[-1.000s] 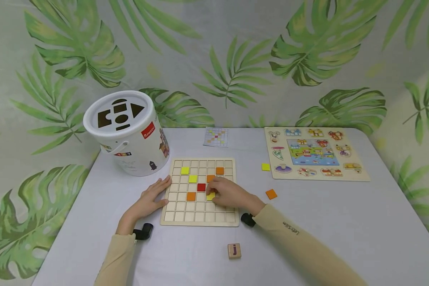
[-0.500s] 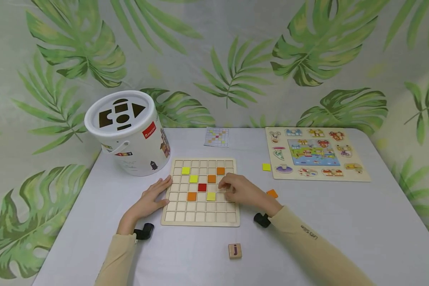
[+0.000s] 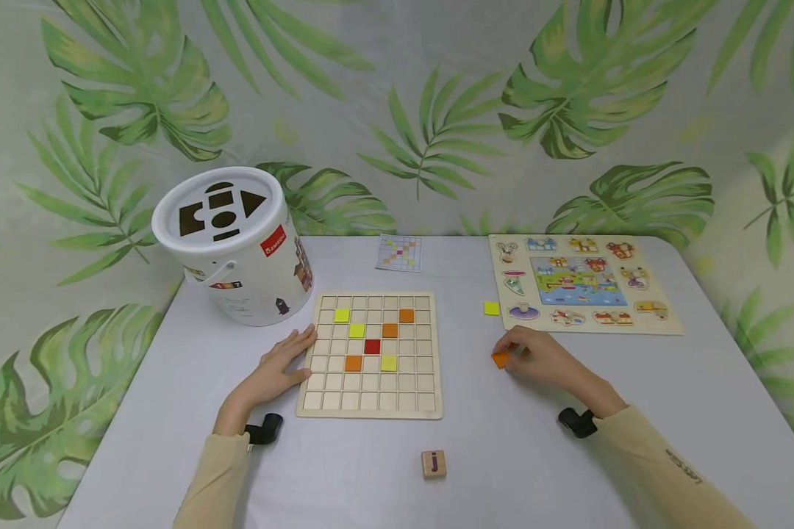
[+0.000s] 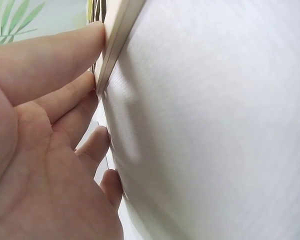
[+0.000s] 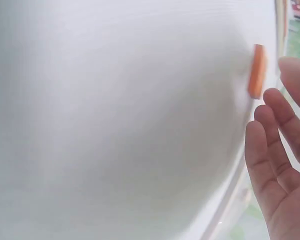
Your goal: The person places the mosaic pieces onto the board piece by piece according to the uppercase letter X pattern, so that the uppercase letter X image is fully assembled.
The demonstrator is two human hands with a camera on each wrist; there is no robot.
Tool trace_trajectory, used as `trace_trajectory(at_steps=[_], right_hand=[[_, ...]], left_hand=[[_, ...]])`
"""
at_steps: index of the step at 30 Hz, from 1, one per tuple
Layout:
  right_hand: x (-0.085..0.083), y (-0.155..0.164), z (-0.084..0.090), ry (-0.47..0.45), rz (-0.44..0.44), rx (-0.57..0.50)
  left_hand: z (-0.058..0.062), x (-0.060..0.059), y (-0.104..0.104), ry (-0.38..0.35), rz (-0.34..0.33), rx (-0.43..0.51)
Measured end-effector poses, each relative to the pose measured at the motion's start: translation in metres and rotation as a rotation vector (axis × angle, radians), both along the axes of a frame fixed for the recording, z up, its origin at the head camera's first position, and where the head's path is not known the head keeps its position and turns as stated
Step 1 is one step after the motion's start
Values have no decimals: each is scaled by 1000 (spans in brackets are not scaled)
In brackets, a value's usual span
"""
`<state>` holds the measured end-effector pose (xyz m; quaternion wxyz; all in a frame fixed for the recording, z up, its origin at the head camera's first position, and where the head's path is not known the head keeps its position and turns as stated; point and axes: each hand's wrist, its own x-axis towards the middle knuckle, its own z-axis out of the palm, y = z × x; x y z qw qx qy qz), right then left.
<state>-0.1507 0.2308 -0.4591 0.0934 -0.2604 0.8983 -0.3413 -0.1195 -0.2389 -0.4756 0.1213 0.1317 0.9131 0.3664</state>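
Note:
In the head view a wooden grid board (image 3: 370, 414) holds yellow tiles (image 3: 356, 330), orange tiles (image 3: 390, 330) and one red tile (image 3: 372, 346). My left hand (image 3: 281, 371) rests along the board's left edge, its fingertips and thumb touching the rim. The left wrist view shows those fingers (image 4: 47, 62) against the board's side. My right hand (image 3: 548, 364) is over a loose orange tile (image 3: 500, 359) right of the board. In the right wrist view this orange tile (image 5: 257, 71) stands just clear of the fingers (image 5: 257, 145), with nothing held.
A loose yellow tile (image 3: 492, 308) lies beside a picture puzzle board (image 3: 516, 319) at the back right. A small pattern card (image 3: 399, 253) is behind the grid. A white bucket (image 3: 258, 286) stands back left, and a letter block (image 3: 434, 464) lies in front.
My right hand let go of the yellow tile in the grid and moved right to the loose orange tile. The left hand stays at the board's edge.

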Motion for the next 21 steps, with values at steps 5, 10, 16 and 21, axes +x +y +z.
trace_trajectory(at_steps=[5, 10, 16, 21], right_hand=[[2, 3, -6, 39, 41, 54], [1, -3, -7, 30, 40, 63], [-2, -33, -3, 24, 44, 33], [-3, -79, 4, 17, 113, -11]], left_hand=[[0, 1, 1, -1, 4, -3], [3, 1, 2, 1, 3, 2], [3, 1, 1, 0, 1, -8], [1, 1, 1, -5, 3, -1]])
